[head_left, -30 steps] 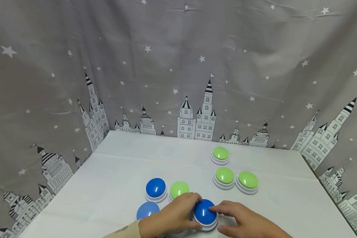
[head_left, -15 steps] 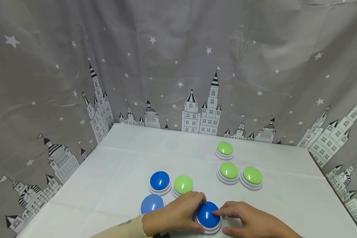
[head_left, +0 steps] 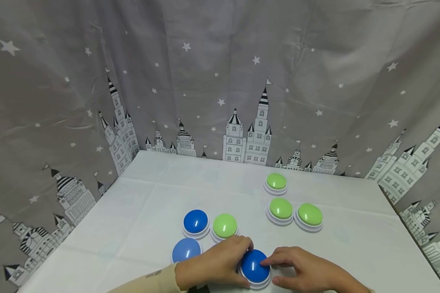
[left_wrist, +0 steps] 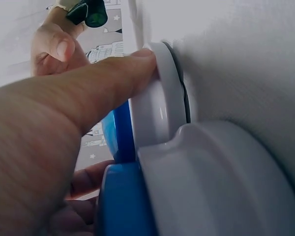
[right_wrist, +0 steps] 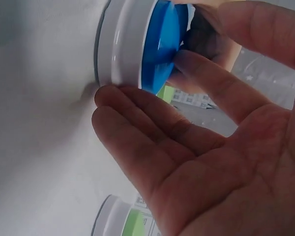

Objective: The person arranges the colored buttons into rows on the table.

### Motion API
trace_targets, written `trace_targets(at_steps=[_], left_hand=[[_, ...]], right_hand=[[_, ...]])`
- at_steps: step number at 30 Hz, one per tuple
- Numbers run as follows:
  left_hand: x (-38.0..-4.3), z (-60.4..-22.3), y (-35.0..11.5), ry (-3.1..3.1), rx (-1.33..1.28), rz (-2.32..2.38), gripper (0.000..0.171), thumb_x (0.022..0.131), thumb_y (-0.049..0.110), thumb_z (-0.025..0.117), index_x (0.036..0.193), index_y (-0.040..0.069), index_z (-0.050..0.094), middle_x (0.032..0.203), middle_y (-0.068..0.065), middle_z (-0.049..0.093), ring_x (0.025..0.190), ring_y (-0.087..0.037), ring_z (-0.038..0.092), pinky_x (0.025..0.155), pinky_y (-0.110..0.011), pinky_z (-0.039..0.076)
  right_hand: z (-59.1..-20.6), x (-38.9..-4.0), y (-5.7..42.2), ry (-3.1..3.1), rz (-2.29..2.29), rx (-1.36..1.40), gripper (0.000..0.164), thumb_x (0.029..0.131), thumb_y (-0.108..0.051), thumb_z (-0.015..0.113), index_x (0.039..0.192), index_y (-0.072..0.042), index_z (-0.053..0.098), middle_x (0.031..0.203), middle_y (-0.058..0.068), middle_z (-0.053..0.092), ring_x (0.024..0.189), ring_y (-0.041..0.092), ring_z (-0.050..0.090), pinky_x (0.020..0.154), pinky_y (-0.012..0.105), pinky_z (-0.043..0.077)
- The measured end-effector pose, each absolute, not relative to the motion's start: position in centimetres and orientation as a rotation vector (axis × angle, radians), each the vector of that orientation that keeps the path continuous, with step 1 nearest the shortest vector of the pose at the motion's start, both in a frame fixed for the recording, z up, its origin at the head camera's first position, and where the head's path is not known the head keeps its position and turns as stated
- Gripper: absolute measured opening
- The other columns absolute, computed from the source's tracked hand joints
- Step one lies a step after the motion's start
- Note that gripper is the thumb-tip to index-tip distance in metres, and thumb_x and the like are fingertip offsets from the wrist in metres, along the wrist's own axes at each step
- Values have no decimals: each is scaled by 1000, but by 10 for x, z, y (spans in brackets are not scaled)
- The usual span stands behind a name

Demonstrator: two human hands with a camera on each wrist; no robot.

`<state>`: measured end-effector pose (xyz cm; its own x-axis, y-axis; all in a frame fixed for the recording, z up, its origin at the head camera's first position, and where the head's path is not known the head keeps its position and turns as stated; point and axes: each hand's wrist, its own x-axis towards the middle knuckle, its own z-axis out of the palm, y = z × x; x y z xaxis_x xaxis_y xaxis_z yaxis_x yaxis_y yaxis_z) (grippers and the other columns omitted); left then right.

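A dark blue dome push button [head_left: 255, 266] with a round white base stands on the white table near the front. My left hand [head_left: 220, 260] grips it from the left; in the left wrist view its thumb [left_wrist: 132, 69] lies against the white base, fingers on the other side. My right hand [head_left: 302, 268] is at its right side. One fingertip of it touches the blue dome [right_wrist: 162, 46], and other fingertips reach the base, as the right wrist view shows. In the left wrist view a second blue button [left_wrist: 221, 177] stands close by, under the hand.
Left of the hands stand a dark blue button [head_left: 196, 222], a lighter blue button [head_left: 186, 249] and a green button [head_left: 225, 226]. Three green buttons, one of them far back [head_left: 276, 182], stand farther right. A grey castle-print curtain [head_left: 205, 73] hangs behind the table [head_left: 161, 191].
The head view has shifted slightly, moving the scene upward and to the right in it. Both hands stay at the same blue button, with little visible movement.
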<state>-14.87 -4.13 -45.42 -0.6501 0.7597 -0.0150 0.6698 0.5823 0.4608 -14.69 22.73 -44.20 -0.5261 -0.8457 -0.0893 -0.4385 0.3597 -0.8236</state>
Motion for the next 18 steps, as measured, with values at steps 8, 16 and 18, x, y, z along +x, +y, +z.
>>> trace_targets(at_steps=[8,16,18], left_hand=[[-148,-461,-43,2598,1228,621,71,72,49,86,124,17,49,109,11,56,100,3,48,88,-14,47],[-155,-454,-46,2566,1231,568,72,73,53,83,126,17,50,111,10,56,100,2,48,88,-16,47],[-160,-450,-45,2539,1222,522,72,74,57,80,128,17,52,111,10,57,99,1,49,88,-17,48]], right_hand=[[-449,-150,227,2028,-1146,-1084,32,99,-24,62,131,-19,66,118,-7,67,109,10,62,93,25,50],[-450,-158,228,2050,-1189,-1105,32,99,-20,62,130,-14,66,116,-5,68,107,12,64,90,26,52],[-448,-162,233,2112,-1166,-1065,31,99,-20,62,129,-13,66,115,-5,69,104,11,65,88,23,52]])
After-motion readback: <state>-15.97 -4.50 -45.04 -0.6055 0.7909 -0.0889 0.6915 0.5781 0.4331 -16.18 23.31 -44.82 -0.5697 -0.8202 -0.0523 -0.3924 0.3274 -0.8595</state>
